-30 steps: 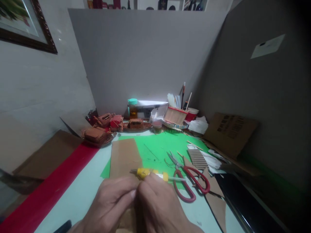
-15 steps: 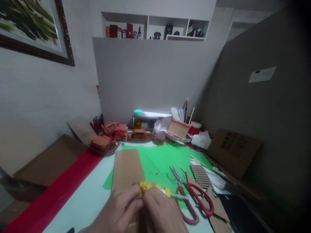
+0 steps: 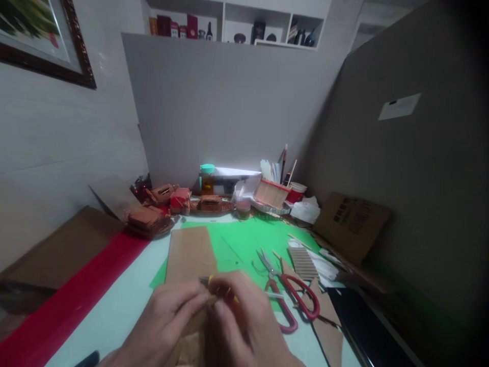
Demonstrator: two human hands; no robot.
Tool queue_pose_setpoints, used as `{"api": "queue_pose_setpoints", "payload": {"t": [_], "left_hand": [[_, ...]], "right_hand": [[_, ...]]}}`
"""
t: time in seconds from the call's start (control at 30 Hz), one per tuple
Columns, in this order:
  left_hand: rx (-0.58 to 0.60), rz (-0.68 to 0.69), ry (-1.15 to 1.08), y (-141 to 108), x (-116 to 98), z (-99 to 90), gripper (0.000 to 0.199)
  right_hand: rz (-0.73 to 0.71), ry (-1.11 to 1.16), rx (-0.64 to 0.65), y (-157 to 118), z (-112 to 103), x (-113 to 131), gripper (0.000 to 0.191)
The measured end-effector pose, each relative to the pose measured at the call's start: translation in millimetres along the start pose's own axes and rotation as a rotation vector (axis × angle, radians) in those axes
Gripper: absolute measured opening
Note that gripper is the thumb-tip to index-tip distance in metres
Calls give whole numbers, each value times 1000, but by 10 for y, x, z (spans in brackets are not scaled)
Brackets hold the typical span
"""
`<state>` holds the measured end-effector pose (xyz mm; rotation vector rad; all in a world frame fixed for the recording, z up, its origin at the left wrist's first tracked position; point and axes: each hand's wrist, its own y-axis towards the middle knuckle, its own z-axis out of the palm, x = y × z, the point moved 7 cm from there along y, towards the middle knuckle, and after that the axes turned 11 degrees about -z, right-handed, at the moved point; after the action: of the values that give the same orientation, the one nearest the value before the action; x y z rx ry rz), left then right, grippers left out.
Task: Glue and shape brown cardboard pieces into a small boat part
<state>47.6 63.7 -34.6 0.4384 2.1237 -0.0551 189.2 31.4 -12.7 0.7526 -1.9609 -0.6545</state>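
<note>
Fingers (image 3: 244, 286), two hands (image 3: 162, 316); right (image 3: 257, 316) round one glue gun (image 3: 211, 279).

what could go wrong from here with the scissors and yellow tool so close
The dark tip of the yellow tool is near the left hand and might poke a finger. The scissors lie beside the right hand, blades parted, so a sideways move could knock them. The clear rod appears to cross their handle and might snag.
</note>
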Motion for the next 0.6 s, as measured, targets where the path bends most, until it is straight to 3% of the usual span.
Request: {"api": "queue_pose_setpoints", "payload": {"t": [0.2, 0.4, 0.6], "left_hand": [[-37, -113, -14, 97, 89, -52, 41], [-48, -149, -22, 108, 89, -96, 39], [-145, -198, -63, 103, 137, -226, 35]], "right_hand": [[154, 76, -40, 67, -157, -52, 32], [134, 7, -35, 52, -112, -31, 32], [115, 24, -27, 44, -80, 4, 29]]}}
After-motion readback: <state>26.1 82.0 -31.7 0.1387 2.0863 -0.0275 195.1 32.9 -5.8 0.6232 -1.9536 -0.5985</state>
